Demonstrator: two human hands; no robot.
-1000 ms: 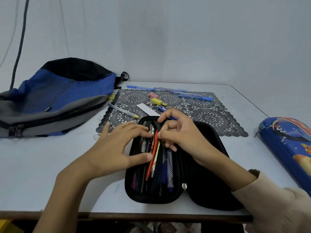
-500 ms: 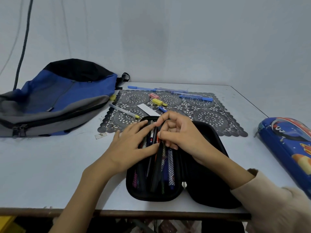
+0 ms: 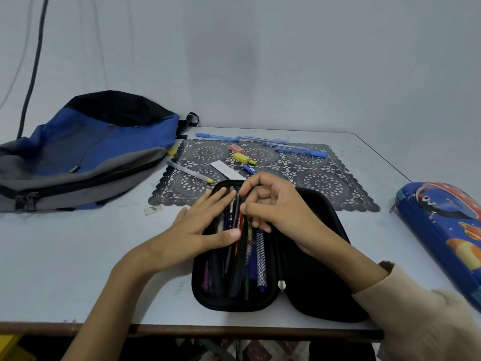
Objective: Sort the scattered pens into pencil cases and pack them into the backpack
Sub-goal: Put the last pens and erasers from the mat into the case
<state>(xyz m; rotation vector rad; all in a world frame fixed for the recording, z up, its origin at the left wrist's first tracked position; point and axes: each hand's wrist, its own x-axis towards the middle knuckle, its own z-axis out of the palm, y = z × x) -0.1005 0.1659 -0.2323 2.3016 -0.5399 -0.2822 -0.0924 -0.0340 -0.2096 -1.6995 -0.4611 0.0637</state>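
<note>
**Item: black pencil case** [image 3: 312, 269], hinged, lying open at 6 o'clock on the worktop [image 3: 78, 256], near its front edge. The left half is filled with pens lying lengthwise, some under a mesh strip. The right half appears to hold nothing.

**Left hand** [image 3: 200, 227]: fingers straight and spread, pressing flat on the packed pens from 9 o'clock.

**Right hand** [image 3: 281, 212]: fingers curled, thumb and forefinger apparently pinching the upper end of a black pen [image 3: 235, 269] that lies on top of the others.

**Outstanding stock:** loose blue pens [image 3: 302, 151] at 12 o'clock on the lace mat [image 3: 325, 183]; clear pen [image 3: 190, 173] at 11 o'clock; yellow highlighter [image 3: 243, 158] and pink eraser [image 3: 236, 148] between them.

**Other containers:** backpack [image 3: 91, 152] at 10 o'clock, zipped as far as can be seen; blue printed case [image 3: 442, 230] at 3 o'clock, closed.

**Risks, as judged:** the tray looks crowded, so the top pen may ride proud and stop the lid closing. If the pressing hand lifts, pens may spring or roll out. The case sits close to the front edge and a push could tip it off.
</note>
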